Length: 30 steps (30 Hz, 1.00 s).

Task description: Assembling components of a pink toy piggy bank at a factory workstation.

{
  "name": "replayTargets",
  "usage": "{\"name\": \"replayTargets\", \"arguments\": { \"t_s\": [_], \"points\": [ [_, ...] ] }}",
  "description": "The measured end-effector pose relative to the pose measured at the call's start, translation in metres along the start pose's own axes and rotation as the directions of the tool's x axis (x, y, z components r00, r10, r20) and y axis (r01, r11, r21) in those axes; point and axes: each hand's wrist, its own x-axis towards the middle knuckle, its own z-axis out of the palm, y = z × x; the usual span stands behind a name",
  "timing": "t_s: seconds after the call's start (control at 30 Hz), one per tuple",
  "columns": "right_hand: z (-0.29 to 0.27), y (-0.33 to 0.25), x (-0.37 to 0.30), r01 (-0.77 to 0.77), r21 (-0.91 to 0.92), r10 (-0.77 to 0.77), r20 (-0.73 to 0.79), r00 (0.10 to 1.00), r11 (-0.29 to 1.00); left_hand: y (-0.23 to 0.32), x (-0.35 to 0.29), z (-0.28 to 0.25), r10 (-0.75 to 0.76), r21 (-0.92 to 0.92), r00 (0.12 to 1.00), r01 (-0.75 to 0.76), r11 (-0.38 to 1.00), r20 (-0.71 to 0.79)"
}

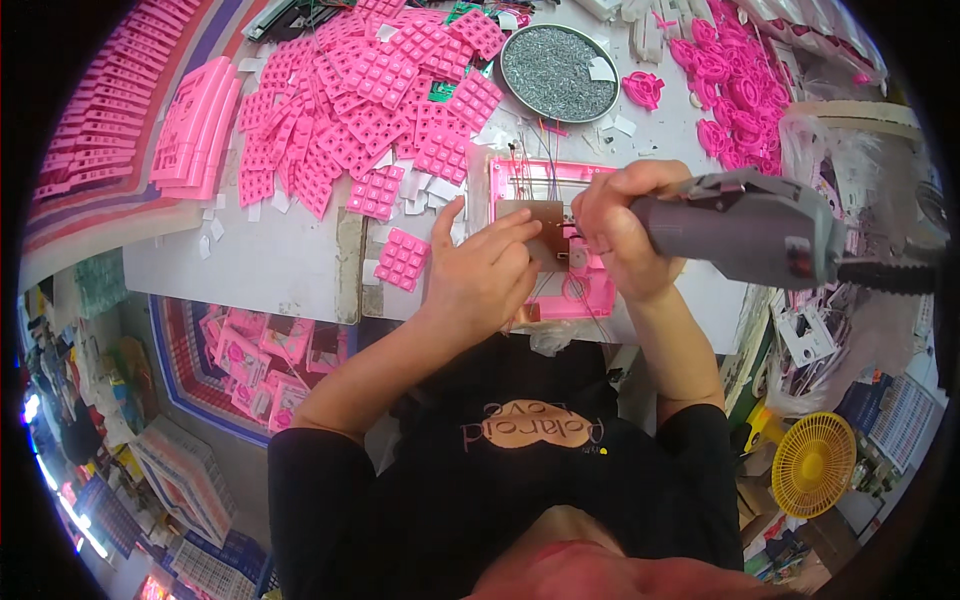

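Observation:
My right hand (632,225) is wrapped around the front end of a grey electric screwdriver (740,235), which lies nearly level with its cable end to the right. Its tip is hard to make out beside a brown circuit board (548,213). That board sits in an open pink plastic housing (600,292), with thin wires running out at top and bottom. My left hand (478,272) rests with spread fingers on the board's left part, thumb pointing away. A pink keypad piece (402,260) lies just left of this hand.
Pink keypads (350,95) are heaped at the far left, near stacked pink panels (200,130). A round tray of small screws (560,60) stands at the back. Pink ring-shaped parts (740,90) pile up at the right. Below the left table edge is a basket (190,395); a yellow fan (813,465) stands lower right.

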Motion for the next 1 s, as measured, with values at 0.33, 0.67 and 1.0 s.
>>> {"name": "replayTargets", "arguments": {
  "t_s": [0.33,0.67,1.0],
  "points": [
    [0.004,0.010,0.001,-0.013,-0.168,0.026,0.078,0.997,0.986,0.003,0.001,-0.002,-0.041,-0.035,0.999,0.041,0.999,0.017],
    [0.012,-0.017,0.012,0.030,0.196,-0.049,0.093,0.995,0.980,-0.001,0.008,-0.002,-0.086,-0.140,0.993,0.074,0.987,-0.077],
    [0.009,-0.024,0.011,0.032,0.314,-0.071,0.114,0.991,0.949,0.000,0.041,-0.017,-0.005,-0.170,0.996,0.020,0.985,0.092]
  ]
}}
